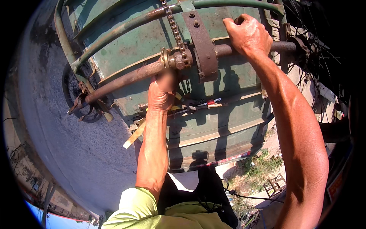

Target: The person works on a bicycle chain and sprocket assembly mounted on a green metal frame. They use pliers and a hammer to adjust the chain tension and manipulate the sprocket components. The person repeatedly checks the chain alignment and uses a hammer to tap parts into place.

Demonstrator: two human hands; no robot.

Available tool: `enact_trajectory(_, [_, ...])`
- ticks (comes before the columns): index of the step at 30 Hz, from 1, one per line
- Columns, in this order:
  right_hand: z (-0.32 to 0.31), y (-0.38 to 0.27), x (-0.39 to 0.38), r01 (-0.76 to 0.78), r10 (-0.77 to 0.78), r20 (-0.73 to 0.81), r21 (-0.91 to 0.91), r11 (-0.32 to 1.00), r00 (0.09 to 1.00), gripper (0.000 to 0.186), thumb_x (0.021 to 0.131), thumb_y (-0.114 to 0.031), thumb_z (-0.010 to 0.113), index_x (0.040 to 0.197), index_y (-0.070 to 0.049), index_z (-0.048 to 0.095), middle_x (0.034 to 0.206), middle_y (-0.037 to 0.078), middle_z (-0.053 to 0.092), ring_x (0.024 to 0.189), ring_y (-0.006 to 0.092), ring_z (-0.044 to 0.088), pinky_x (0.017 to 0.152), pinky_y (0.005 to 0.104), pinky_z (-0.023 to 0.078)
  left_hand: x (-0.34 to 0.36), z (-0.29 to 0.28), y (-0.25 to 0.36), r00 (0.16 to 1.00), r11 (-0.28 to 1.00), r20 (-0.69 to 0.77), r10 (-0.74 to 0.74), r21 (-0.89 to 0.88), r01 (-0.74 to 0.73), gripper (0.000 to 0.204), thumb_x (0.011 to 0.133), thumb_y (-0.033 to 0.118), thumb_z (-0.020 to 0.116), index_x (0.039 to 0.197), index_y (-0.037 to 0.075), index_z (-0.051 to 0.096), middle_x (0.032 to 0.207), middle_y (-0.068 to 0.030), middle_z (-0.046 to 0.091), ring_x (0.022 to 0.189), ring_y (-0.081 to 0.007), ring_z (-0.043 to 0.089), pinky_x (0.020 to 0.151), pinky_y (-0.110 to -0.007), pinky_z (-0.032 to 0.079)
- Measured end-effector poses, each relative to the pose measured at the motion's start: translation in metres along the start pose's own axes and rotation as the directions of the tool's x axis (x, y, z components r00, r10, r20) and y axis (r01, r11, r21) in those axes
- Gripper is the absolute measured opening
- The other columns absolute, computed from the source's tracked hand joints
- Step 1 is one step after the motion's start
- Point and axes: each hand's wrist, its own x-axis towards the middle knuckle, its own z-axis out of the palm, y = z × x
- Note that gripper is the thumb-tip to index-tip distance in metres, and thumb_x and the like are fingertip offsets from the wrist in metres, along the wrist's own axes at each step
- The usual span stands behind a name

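Note:
A rusty axle (127,78) crosses the green metal underside of an overturned cart (133,42). My left hand (161,93) is closed around the axle from below, beside a brass-coloured threaded ring (166,58); its fingers are partly hidden and a blurred patch covers part of it. A drive chain (174,28) hangs onto the axle just right of the ring. Farther right, a rusty bracket (204,49) with two bolts wraps the axle. My right hand (249,35) is curled into a fist above the axle's right part; whatever it holds, if anything, is hidden.
Several small tools (202,105) lie on a ledge below the axle. A pale wooden strip (134,134) sticks out by my left forearm. A spoked wheel (324,45) stands at the right. Grey concrete (76,152) lies left, weeds (263,168) lower right.

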Motion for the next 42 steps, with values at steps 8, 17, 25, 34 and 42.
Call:
enact_trajectory(8, [0.001, -0.001, 0.001, -0.014, 0.014, 0.008, -0.007, 1.000, 1.000, 0.050, 0.081, -0.052, 0.060, 0.100, -0.009, 0.077, 0.097, 0.019, 0.076, 0.097, 0.0392, 0.072, 0.085, 0.0470, 0.055, 0.001, -0.008, -0.001, 0.999, 1.000, 0.051, 0.001, 0.001, -0.001, 0.082, 0.088, 0.032, 0.080, 0.155, 0.009, 0.039, 0.134, -0.0085, 0.061, 0.120, -0.0215, 0.060, 0.096, -0.041, 0.052])
enact_trajectory(17, [-0.001, 0.003, 0.003, -0.026, 0.027, 0.049, -0.017, 1.000, 0.998, 0.055, 0.083, -0.055, 0.056, 0.106, -0.009, 0.076, 0.101, 0.019, 0.076, 0.099, 0.0406, 0.071, 0.089, 0.0477, 0.054, -0.068, 0.034, 0.078, 0.988, 0.525, -0.126, 0.090, 0.849, 0.060, 0.055, 0.075, 0.009, 0.087, 0.125, -0.003, 0.065, 0.105, -0.0087, 0.067, 0.096, -0.0166, 0.066, 0.088, -0.031, 0.055])
enact_trajectory(25, [-0.001, -0.002, 0.000, -0.008, 0.008, 0.042, 0.010, 1.000, 0.999, 0.050, 0.082, -0.052, 0.059, 0.100, -0.009, 0.078, 0.097, 0.019, 0.076, 0.096, 0.0390, 0.072, 0.085, 0.0473, 0.055, 0.010, 0.033, 0.123, 0.974, -0.102, 0.222, -0.046, 0.969, -0.225, 0.104, 0.061, 0.032, 0.096, 0.148, 0.003, 0.047, 0.143, -0.0177, 0.056, 0.133, -0.0318, 0.056, 0.114, -0.042, 0.044])
enact_trajectory(34, [0.001, 0.001, 0.003, -0.008, 0.008, 0.030, -0.003, 1.000, 1.000, 0.051, 0.081, -0.053, 0.060, 0.102, -0.010, 0.078, 0.099, 0.019, 0.076, 0.097, 0.0388, 0.072, 0.085, 0.0474, 0.055, 0.026, 0.027, 0.124, 0.939, -0.075, 0.313, -0.142, 0.943, -0.325, 0.090, 0.065, 0.026, 0.093, 0.142, 0.002, 0.052, 0.131, -0.0186, 0.065, 0.122, -0.0290, 0.063, 0.108, -0.039, 0.048])
enact_trajectory(42, [0.002, 0.003, 0.002, 0.007, -0.006, 0.021, -0.010, 1.000, 1.000, 0.053, 0.081, -0.053, 0.059, 0.104, -0.009, 0.078, 0.100, 0.019, 0.076, 0.097, 0.0381, 0.072, 0.086, 0.0470, 0.055, 0.027, 0.031, 0.124, 0.952, -0.042, 0.268, -0.145, 0.960, -0.277, 0.086, 0.064, 0.020, 0.093, 0.139, 0.001, 0.054, 0.127, -0.0174, 0.067, 0.118, -0.0259, 0.065, 0.106, -0.038, 0.050])
